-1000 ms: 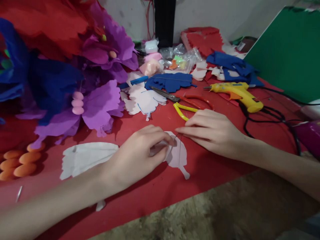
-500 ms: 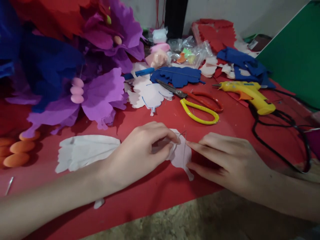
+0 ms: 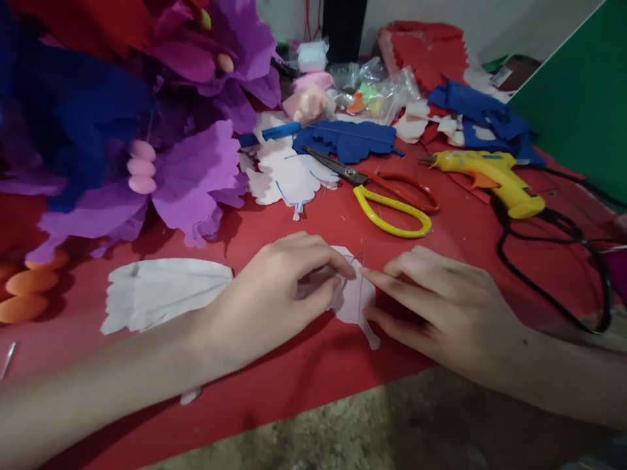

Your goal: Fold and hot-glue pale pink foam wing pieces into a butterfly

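Note:
A pale petal-shaped cutout (image 3: 349, 301) lies on the red tabletop, its narrow stem toward me. Thin dark wire (image 3: 361, 281) runs down it and bends at the top. My left hand (image 3: 279, 294) pinches the cutout's left part between thumb and index finger, partly hiding it. Along the opposite edge, my right hand (image 3: 435, 307) rests its index finger and thumb, held apart; its other fingers are bent. Left of my left hand is a ruffled white petal (image 3: 166, 292), partly covered by my forearm.
Scissors (image 3: 386, 202) with red and yellow handles lie beyond my hands. A yellow glue gun (image 3: 490, 176) with a black cord sits at right. Purple paper flowers (image 3: 196, 176) fill the left, near orange ovals (image 3: 32, 284). White cutouts (image 3: 289, 173) and blue petals (image 3: 347, 140) lie behind.
The view has shifted slightly, with background things a little higher in the picture. Both hands stay at the pale cutout; the grip looks the same.

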The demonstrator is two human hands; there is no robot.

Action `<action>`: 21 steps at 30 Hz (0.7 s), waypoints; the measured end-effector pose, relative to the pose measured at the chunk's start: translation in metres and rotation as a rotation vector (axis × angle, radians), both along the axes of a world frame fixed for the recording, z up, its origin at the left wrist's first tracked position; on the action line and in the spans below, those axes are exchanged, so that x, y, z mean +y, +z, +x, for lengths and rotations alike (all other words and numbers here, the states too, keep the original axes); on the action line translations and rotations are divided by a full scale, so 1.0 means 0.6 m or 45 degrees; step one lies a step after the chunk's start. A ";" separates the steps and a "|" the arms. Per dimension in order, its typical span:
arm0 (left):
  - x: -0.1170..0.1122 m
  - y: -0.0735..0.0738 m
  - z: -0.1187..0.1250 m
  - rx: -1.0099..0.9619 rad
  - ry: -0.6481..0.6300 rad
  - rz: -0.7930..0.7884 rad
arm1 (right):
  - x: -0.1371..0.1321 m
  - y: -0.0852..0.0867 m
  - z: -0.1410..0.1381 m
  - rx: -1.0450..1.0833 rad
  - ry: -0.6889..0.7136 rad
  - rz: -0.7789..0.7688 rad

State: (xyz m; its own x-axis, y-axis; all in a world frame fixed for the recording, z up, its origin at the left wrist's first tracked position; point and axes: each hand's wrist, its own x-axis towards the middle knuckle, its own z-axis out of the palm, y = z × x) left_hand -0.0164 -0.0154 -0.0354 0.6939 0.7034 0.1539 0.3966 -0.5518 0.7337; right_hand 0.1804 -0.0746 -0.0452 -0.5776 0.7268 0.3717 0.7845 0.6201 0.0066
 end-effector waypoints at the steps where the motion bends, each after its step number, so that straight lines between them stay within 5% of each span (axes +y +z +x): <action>1: 0.000 0.000 0.000 0.000 0.001 -0.008 | 0.000 0.000 0.000 0.006 0.000 -0.006; 21: -0.001 -0.003 -0.001 -0.021 0.003 -0.043 | 0.004 -0.005 0.002 0.077 0.024 -0.101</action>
